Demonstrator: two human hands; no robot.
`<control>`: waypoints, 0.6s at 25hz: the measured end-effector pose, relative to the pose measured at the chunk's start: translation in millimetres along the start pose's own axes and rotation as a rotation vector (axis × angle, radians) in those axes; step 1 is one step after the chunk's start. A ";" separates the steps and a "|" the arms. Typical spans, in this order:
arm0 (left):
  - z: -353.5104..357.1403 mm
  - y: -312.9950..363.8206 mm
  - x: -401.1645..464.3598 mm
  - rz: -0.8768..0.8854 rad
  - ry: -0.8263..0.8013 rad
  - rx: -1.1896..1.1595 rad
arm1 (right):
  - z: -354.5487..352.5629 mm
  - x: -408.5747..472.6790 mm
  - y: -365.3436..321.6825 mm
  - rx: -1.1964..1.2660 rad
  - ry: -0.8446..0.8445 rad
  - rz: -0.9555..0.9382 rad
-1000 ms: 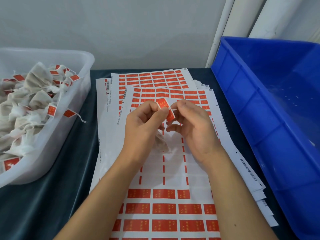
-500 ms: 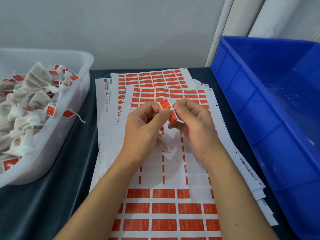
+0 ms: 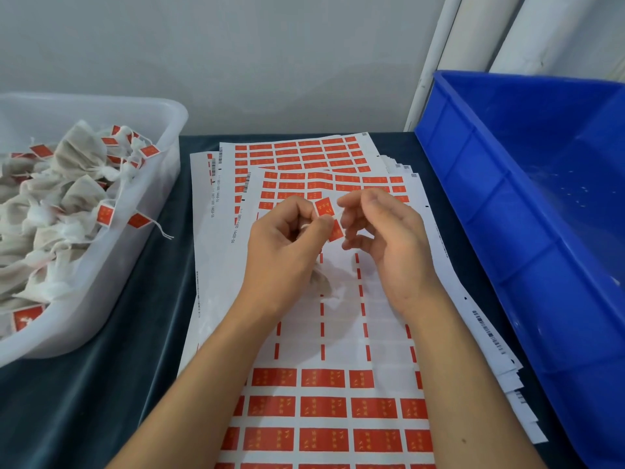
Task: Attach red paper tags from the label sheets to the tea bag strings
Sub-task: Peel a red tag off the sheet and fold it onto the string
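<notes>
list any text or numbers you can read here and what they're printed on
"0803-1600 14458-56", roughly as it reads, runs sideways along the left margin of the top label sheet.
A similar code on the margin of the sheet beneath is too blurred to confirm.
Gold characters on the red tags: too small to read.
Barcodes on the sheet edges: no legible digits.
The white tub and the blue bin show no text.

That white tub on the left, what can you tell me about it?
The white tub looks like translucent plastic, with rounded corners and a thick rim. It sits on the dark cloth left of the label sheets, neither hand touching it. It is heaped with tea bags, most showing red tags; one tag and string hang over its rim.
</notes>
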State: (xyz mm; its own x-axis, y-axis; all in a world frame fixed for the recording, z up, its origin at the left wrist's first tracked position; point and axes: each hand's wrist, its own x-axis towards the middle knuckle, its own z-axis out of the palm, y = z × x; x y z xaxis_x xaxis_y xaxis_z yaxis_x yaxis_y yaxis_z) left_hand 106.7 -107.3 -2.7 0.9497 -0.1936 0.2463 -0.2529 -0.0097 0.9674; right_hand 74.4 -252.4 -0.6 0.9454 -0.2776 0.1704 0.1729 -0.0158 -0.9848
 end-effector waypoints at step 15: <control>4.2 1.6 -3.7 0.059 0.067 0.091 | 0.1 -2.5 1.0 -0.148 0.019 -0.092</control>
State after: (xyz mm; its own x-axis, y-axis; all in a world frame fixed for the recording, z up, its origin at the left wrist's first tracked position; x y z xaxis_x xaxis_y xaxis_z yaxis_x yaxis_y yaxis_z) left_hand 102.0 -110.7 -2.2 0.9420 -0.1302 0.3092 -0.3218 -0.0896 0.9426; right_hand 72.2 -251.6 -2.0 0.9219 -0.2864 0.2611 0.2148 -0.1830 -0.9593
